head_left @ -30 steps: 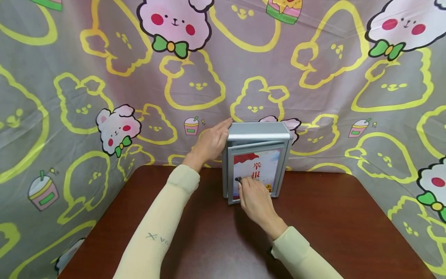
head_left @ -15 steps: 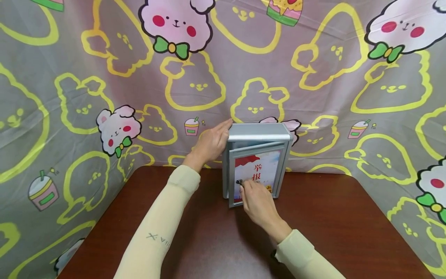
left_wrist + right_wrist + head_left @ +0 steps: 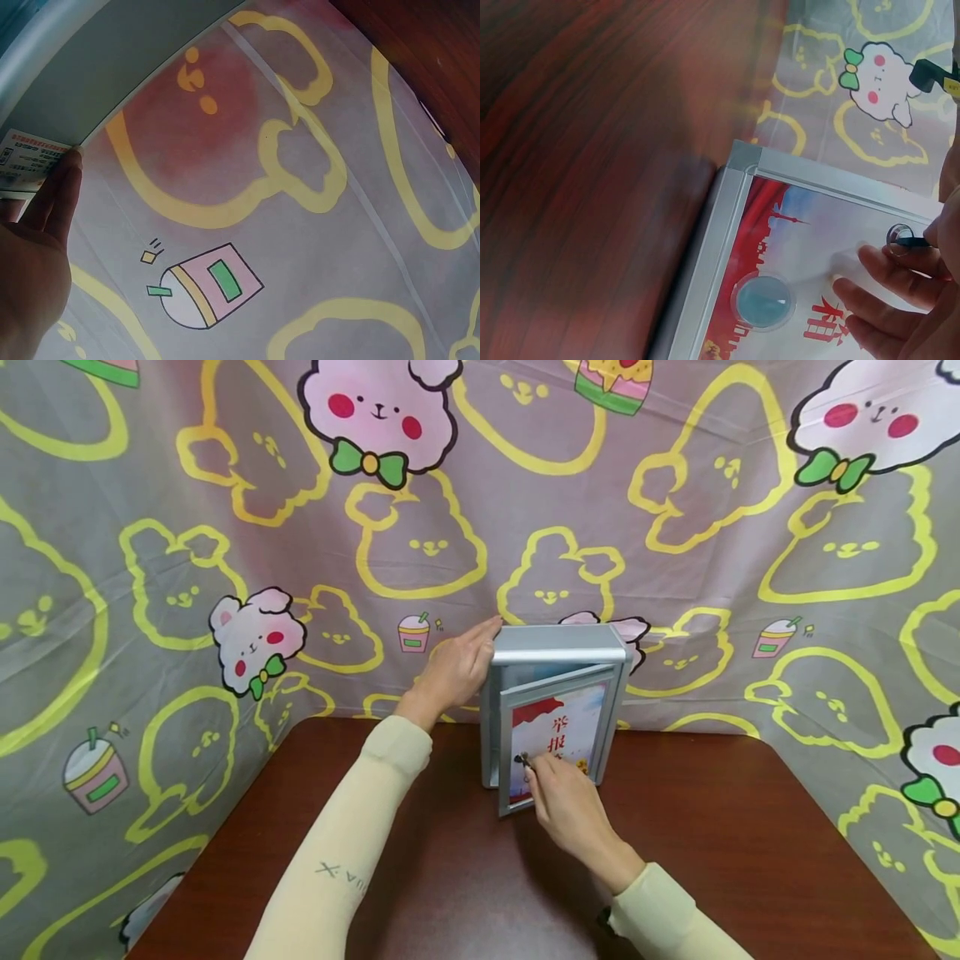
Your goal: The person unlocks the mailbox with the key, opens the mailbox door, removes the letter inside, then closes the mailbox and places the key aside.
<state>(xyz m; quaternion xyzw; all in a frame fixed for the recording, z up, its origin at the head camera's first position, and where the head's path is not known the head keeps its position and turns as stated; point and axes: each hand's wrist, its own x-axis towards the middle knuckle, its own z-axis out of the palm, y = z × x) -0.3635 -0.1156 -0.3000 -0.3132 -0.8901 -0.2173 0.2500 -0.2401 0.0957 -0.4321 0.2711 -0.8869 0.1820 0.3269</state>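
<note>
A silver metal box (image 3: 558, 639) with red Chinese characters on its front door (image 3: 540, 718) stands upright on the table. The door is ajar, its left edge swung out. Thumb and finger of my right hand (image 3: 573, 806) pinch a key (image 3: 911, 242) with a dark head, which sits in the door's round lock (image 3: 897, 231). The other fingers are spread near the printed panel. My left hand (image 3: 456, 668) rests with extended fingers against the box's left upper side. In the left wrist view, its fingertips touch the grey side beside a printed label (image 3: 34, 157).
A dark reddish-brown table (image 3: 420, 877) carries the box near its back edge. A patterned cloth (image 3: 420, 543) with yellow outlines hangs behind and along both sides. Low on the door is a round clear disc (image 3: 763, 301).
The door has swung further out toward me, widening the gap at its left edge. My right hand has moved with the key, nearer and slightly right. My left hand has stayed in place.
</note>
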